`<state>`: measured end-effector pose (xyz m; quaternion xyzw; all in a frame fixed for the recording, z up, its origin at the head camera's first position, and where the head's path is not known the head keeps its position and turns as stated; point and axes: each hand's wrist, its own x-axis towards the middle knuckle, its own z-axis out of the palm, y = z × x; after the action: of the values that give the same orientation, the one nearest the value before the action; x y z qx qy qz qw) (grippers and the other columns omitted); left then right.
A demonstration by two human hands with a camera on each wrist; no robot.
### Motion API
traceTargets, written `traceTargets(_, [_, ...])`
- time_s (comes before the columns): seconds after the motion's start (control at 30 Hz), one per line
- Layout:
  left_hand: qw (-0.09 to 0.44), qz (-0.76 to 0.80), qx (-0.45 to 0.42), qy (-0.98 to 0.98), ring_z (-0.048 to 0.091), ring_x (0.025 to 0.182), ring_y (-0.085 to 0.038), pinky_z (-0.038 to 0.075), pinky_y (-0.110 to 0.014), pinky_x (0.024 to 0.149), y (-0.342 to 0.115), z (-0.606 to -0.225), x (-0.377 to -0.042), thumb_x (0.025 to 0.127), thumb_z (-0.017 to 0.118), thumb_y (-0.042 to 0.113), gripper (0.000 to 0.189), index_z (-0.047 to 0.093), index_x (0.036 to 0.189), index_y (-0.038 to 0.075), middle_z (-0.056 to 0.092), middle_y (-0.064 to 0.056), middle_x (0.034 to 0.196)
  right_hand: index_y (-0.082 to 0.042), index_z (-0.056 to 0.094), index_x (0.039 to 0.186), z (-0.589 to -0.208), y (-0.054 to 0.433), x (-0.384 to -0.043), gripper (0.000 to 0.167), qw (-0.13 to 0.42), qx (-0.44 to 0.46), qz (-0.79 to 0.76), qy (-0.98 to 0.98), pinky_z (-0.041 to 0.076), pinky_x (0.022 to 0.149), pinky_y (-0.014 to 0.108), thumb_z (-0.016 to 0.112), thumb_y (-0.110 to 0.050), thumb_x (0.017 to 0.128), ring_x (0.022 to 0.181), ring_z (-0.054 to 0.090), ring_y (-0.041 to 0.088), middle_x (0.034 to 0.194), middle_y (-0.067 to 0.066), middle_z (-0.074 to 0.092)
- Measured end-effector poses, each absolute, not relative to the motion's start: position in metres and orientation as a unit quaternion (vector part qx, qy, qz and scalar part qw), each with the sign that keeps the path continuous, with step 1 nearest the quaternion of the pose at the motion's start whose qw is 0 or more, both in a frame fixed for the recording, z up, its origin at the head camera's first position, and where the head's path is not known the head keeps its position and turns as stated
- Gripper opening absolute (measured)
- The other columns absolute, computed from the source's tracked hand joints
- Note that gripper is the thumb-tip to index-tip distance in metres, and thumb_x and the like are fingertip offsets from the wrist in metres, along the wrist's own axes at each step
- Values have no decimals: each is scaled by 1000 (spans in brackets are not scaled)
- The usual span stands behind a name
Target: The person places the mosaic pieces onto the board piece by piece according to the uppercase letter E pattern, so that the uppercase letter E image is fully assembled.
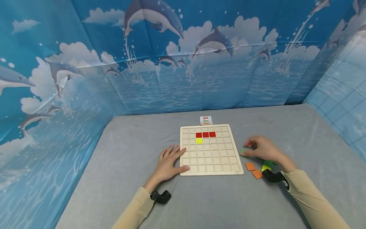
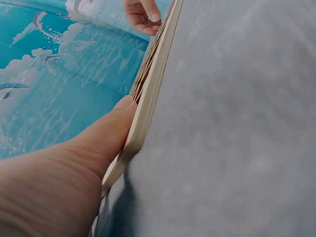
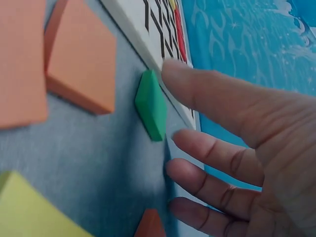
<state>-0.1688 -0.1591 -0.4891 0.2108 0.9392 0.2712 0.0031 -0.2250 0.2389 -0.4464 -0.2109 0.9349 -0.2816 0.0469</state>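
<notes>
My left hand rests with spread fingers on the left edge of a pale wooden grid board. In the left wrist view its thumb lies on the board's rim. Just beyond the board's right edge is my right hand, with thumb and fingers apart around a green square tile. The tile is close to the thumb tip, and no firm pinch shows. On the grid, three red tiles form a row, with a yellow tile directly below the leftmost one.
Orange tiles, a loose yellow tile and darker green tiles lie near the right wrist, partly hidden by it. A small printed pattern card is behind the board. The grey cloth-covered table meets a dolphin-print curtain.
</notes>
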Motion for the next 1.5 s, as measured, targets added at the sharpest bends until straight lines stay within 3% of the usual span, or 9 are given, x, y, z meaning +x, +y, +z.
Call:
traceTargets(0.53, [5,273,208,939,9,143,-28,2,-52,110,-158,-492,-165,85,64,54,76,38,148,21,23,-7,154,-9,65,85,-453,246,-226,24,101,-169,-310,930,38,60,32,80,-26,78,67,46,17,77,-1,55])
traceTargets(1.03, [1,268,208,941,8,143,-27,1,-51,110,-158,-492,-170,84,63,56,77,36,149,23,23,-6,154,-4,66,91,-450,244,-228,23,83,-188,-294,934,39,61,33,80,-16,76,69,47,17,79,0,56])
traceTargets(1.5, [2,270,210,940,8,143,-27,1,-52,109,-158,-489,-170,85,62,58,76,37,148,23,22,-5,155,-7,59,89,-454,237,-226,21,61,-202,-333,919,41,60,31,77,-16,82,67,50,16,77,-1,56])
